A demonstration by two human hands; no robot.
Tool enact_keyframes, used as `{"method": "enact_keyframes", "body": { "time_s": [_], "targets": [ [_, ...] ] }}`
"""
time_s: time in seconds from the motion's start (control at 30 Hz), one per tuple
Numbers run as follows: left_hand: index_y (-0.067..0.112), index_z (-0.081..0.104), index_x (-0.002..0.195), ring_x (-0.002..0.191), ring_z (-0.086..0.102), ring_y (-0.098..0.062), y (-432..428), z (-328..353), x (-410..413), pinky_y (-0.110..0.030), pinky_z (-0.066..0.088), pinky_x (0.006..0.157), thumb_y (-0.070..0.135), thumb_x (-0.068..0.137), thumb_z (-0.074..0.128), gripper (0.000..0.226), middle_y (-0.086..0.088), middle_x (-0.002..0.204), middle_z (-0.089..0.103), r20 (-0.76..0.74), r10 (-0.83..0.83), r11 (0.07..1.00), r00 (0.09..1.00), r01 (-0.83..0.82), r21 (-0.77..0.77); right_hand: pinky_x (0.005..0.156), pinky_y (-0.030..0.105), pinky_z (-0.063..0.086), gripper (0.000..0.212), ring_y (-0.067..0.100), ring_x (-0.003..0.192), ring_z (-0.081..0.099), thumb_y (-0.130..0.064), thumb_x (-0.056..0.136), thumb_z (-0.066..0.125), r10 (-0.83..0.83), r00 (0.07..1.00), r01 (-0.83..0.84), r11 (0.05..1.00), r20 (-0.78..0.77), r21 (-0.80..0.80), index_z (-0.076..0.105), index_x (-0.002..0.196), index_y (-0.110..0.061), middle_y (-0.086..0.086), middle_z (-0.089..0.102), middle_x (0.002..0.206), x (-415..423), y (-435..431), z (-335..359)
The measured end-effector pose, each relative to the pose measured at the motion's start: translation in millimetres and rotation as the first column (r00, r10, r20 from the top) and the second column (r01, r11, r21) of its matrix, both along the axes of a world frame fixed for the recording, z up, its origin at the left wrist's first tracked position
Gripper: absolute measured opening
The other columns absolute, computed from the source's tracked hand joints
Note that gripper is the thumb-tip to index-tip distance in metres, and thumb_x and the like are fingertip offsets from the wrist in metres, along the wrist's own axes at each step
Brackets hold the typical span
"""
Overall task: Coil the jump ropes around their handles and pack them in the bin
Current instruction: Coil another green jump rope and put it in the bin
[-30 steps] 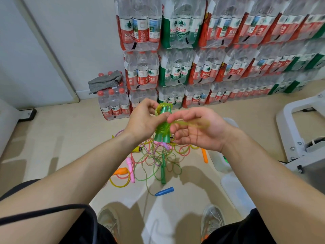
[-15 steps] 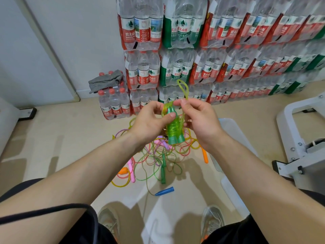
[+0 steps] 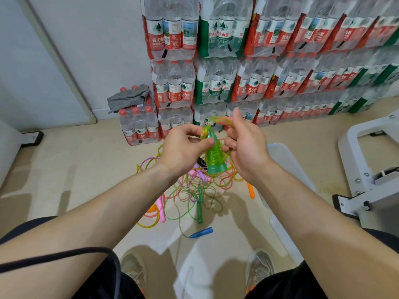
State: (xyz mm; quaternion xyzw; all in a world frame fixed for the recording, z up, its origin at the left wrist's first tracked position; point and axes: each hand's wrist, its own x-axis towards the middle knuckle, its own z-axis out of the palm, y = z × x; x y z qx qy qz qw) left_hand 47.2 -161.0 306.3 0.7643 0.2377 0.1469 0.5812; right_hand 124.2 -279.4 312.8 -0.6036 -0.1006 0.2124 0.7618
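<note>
My left hand grips a pair of green jump-rope handles, held upright side by side with green rope coiled round them. My right hand pinches the loose end of that green rope just above the handles. Below my hands a tangle of coloured jump ropes lies on the floor, with a green handle, pink handles, an orange handle and a blue handle. A clear plastic bin sits on the floor to the right, partly hidden by my right forearm.
Stacked packs of bottled water line the back wall, with a grey cloth on a low pack at the left. A white metal frame stands at the right. My shoes are at the bottom.
The right hand has carried the rope's loose end round the handles, from beside them to above them, adding to the coil. The left hand keeps its grip on the handles.
</note>
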Motion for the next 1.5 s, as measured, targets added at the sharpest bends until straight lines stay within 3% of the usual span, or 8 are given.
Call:
{"method": "enact_keyframes", "body": {
  "time_s": [0.17,0.37,0.63,0.8,0.93,1.03,1.33,1.5],
  "targets": [
    [0.003,0.071,0.093,0.074,0.07,-0.014,5.1,-0.9,0.1,-0.04,0.06,0.089,0.015,0.094,0.069,0.012,-0.003,0.076,0.073,0.058,-0.019,0.979,0.998,0.031,-0.202,0.053,0.025,0.036,0.024,0.006,0.047,0.035,-0.021,0.104,0.055,-0.033,0.977,0.065,0.987,0.21,-0.146,0.072,0.092,-0.011,-0.015,0.04,0.044,-2.9,-3.4,-1.0],
    [0.007,0.07,0.093,0.089,0.071,-0.02,0.9,0.1,0.8,-0.032,0.059,0.084,0.013,0.099,0.061,0.012,-0.011,0.096,0.074,0.027,-0.01,0.911,1.0,0.02,-0.412,0.06,0.036,0.045,0.024,0.011,0.053,0.05,-0.032,0.098,0.063,-0.091,0.936,0.188,0.947,0.341,-0.262,0.077,0.089,-0.016,-0.008,0.056,0.055,3.8,-6.1,-8.3],
    [0.005,0.068,0.099,0.061,0.068,-0.01,3.2,-0.8,3.6,-0.027,0.06,0.072,0.01,0.098,0.061,0.009,-0.001,0.077,0.073,-0.048,0.073,0.843,0.996,-0.087,-0.531,0.053,0.026,0.052,0.012,0.007,0.052,0.06,-0.013,0.096,0.066,0.01,0.862,0.172,0.935,0.506,-0.311,0.074,0.105,-0.013,-0.007,0.067,0.07,-3.1,-2.9,-9.5],
    [0.005,0.067,0.098,0.059,0.069,-0.011,5.7,-2.9,4.5,-0.03,0.059,0.076,0.01,0.099,0.06,0.009,0.004,0.061,0.072,-0.06,0.077,0.828,0.995,-0.097,-0.553,0.06,0.024,0.055,0.003,0.006,0.058,0.066,-0.016,0.092,0.072,0.077,0.766,0.222,0.9,0.639,-0.375,0.074,0.091,-0.017,-0.008,0.069,0.073,-6.4,-3.3,-10.4],
    [-0.001,0.068,0.112,0.071,0.068,-0.019,7.7,-6.3,5.0,-0.029,0.062,0.07,0.012,0.097,0.063,0.02,-0.017,0.098,0.073,-0.066,0.104,0.844,0.992,-0.123,-0.522,0.065,0.023,0.05,0.004,0.009,0.066,0.06,-0.015,0.091,0.071,0.125,0.592,0.319,0.871,0.796,-0.373,0.074,0.087,-0.015,-0.002,0.069,0.08,-10.1,-0.7,-13.8],
    [-0.001,0.069,0.113,0.075,0.069,-0.021,7.2,-7.4,5.1,-0.027,0.06,0.066,0.013,0.096,0.066,0.022,-0.024,0.108,0.069,-0.052,0.113,0.851,0.992,-0.124,-0.51,0.063,0.013,0.044,0.004,0.007,0.064,0.056,-0.012,0.09,0.07,0.062,0.54,0.388,0.866,0.839,-0.314,0.073,0.087,-0.013,-0.003,0.066,0.08,-13.5,-0.4,-14.3],
    [0.006,0.07,0.106,0.071,0.069,-0.022,5.1,-7.2,1.7,-0.032,0.062,0.072,0.01,0.098,0.06,0.014,-0.009,0.094,0.072,-0.043,0.085,0.853,0.995,-0.095,-0.513,0.071,0.022,0.043,0.006,0.01,0.077,0.055,-0.007,0.09,0.067,0.134,0.536,0.37,0.85,0.833,-0.375,0.072,0.088,-0.009,-0.008,0.061,0.081,-10.2,1.2,-23.4],
    [0.012,0.067,0.093,0.066,0.072,-0.024,3.6,-6.0,0.1,-0.031,0.061,0.06,-0.001,0.098,0.053,0.02,-0.004,0.076,0.073,-0.033,0.094,0.875,0.995,-0.098,-0.474,0.071,0.026,0.048,0.007,0.013,0.075,0.061,-0.01,0.092,0.067,0.121,0.615,0.355,0.84,0.779,-0.411,0.073,0.089,-0.01,-0.006,0.066,0.08,-8.1,1.5,-21.2]
  ]
}}
